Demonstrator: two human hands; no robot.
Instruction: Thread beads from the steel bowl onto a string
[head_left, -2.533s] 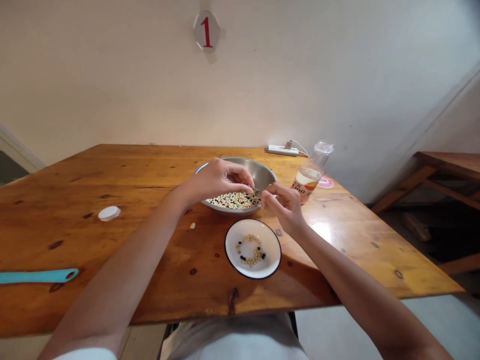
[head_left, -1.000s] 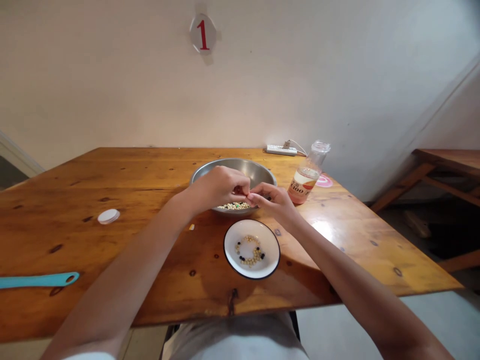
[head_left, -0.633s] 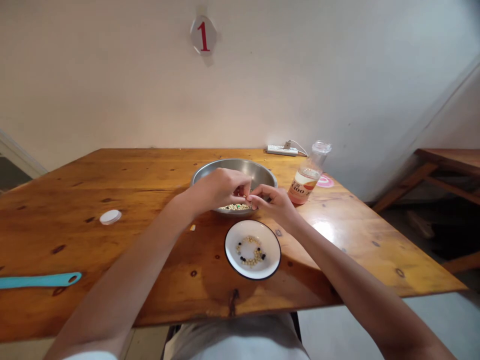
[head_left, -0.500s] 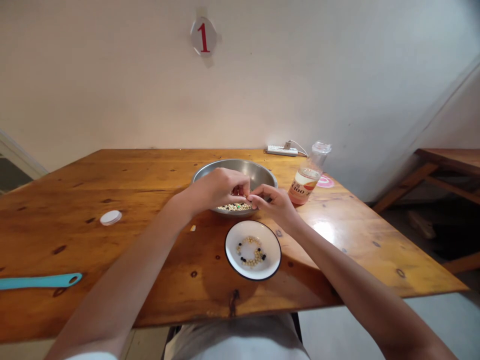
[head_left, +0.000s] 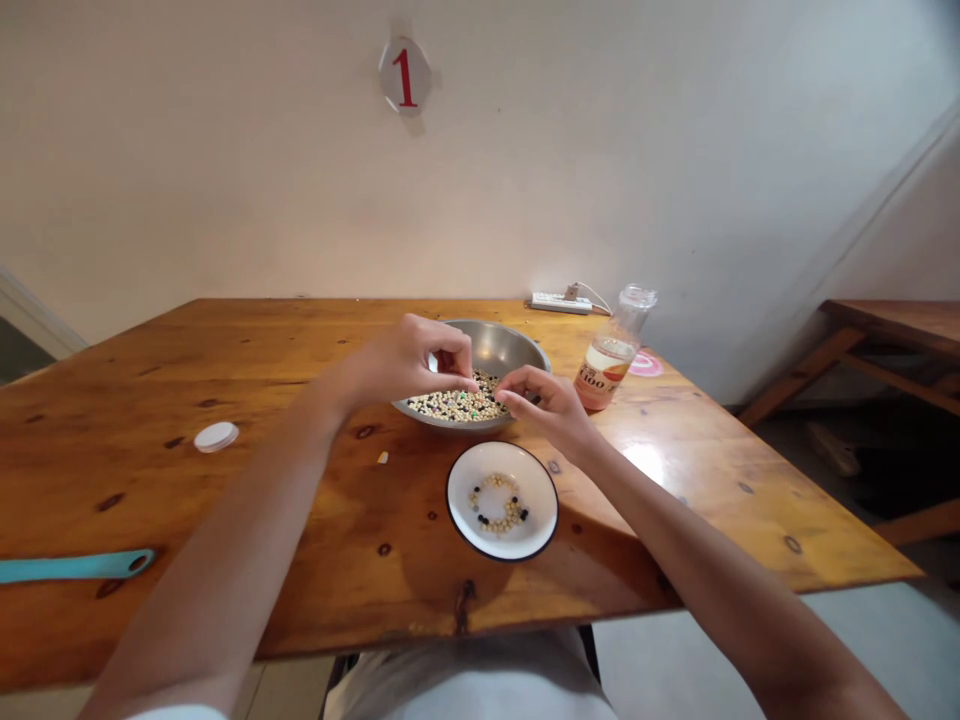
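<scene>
Pinching down over the mixed beans [head_left: 454, 405], the left hand [head_left: 401, 362] sits at the middle of the frame, curled, with its thumb and forefinger drawn close together just above the pile. The fingers hide whatever lies between them, so I cannot tell whether a bean is held. The pale, dark and few green beans lie inside a stainless steel bowl [head_left: 504, 348], directly below that hand and partly shadowed by it. The right hand [head_left: 544, 407] is just to the right, relaxed and half-curled, its thumb and forefinger apart with nothing visible between them. Its fingertips [head_left: 501, 396] reach over the bowl's right side, close to the beans but not clearly touching them.

Nearer the person, just below the bowl, a white enamel plate [head_left: 541, 502] with a dark rim holds a loose ring of pale and black sorted beans [head_left: 510, 522]. Both stand on a knotty wooden table [head_left: 187, 380]. A white lid [head_left: 216, 436] lies left of the hands, with a teal handle [head_left: 75, 566] at the lower left edge. At upper right stand a clear bottle [head_left: 606, 365] with an orange label, and a power strip [head_left: 556, 303] against the wall.
</scene>
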